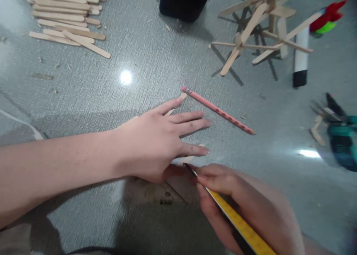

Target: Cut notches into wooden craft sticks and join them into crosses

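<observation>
My left hand (158,141) lies flat with its fingers spread, pressing on pale craft sticks (182,96) that mostly hide beneath the palm and fingers. Yellow and black, a utility knife (237,217) is gripped in my right hand (251,199). Its blade tip is close to my left thumb and a bit of craft stick (189,159); whether the blade touches the wood I cannot tell. A clear, flat plastic piece with printed marks (170,195) shows partly below my left hand. Just past my left fingertips lies a pink pencil (220,111).
Loose craft sticks (64,15) lie piled at the upper left. A black container (184,2) stands at the top. Upper right are a craft-stick structure (259,31) and a white tube (301,57). Teal-handled pliers (343,136) lie at right. Wood scraps dot the grey table (139,65).
</observation>
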Motion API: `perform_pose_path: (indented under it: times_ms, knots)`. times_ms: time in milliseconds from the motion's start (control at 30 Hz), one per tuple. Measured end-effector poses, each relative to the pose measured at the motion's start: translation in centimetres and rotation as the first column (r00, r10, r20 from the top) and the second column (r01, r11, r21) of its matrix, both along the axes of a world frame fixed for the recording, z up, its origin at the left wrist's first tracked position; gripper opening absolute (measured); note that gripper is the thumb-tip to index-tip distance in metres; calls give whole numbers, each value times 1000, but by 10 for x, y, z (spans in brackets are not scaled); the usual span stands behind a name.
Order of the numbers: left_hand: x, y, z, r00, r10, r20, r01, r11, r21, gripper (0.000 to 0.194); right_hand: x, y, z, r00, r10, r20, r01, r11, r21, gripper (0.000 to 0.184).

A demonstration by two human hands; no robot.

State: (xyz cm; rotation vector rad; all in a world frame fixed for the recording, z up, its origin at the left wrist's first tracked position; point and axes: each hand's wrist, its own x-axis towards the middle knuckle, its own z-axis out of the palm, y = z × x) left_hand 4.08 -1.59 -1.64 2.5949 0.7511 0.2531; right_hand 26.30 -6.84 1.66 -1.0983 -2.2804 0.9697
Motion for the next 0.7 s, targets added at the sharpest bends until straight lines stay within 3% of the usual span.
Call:
perform_pose_path:
  times_ms: [133,267,700]
  knots:
    - [-1,0,1,1000,-1,-2,1,1000,8,58,3,0,-6,1000,-11,-20,13,997,82,21]
    - [-1,-1,1,1000,-12,-16,12,1000,1,62,13,2,-14,998,14,63,-25,984,175,20]
    - [-1,-1,1,1000,-17,1,17,1000,-6,67,8,0,-14,999,19,-27,-15,989,147,24]
